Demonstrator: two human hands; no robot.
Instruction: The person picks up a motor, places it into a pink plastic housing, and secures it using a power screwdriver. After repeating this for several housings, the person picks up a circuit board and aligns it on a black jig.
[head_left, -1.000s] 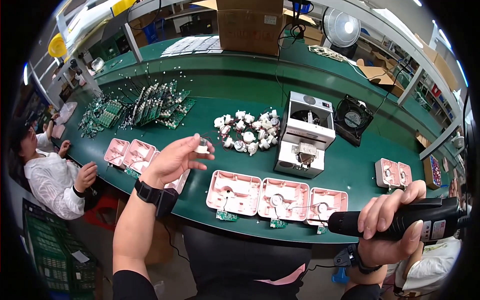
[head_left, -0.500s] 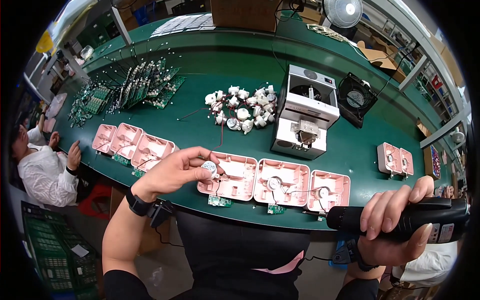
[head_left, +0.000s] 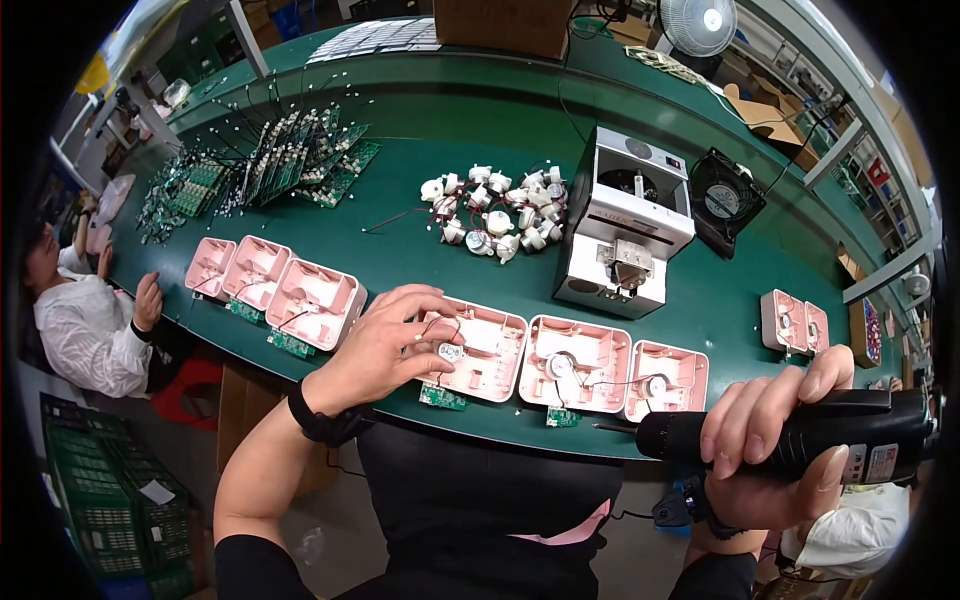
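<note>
Pinching a small, round, silver-faced motor point(head_left: 450, 352), the left hand point(head_left: 385, 345) half-curls; the right hand point(head_left: 770, 435) encircles a black screwdriver point(head_left: 880, 428).

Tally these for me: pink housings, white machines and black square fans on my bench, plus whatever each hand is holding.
Pink housings: 8
White machine: 1
Black square fan: 1
Small round part in left hand: 1
Black power screwdriver in right hand: 1
Total: 12

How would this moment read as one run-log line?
left hand: holds motor at pink shell | right hand: holds black screwdriver | bench: white machine, motor pile, green boards
</note>
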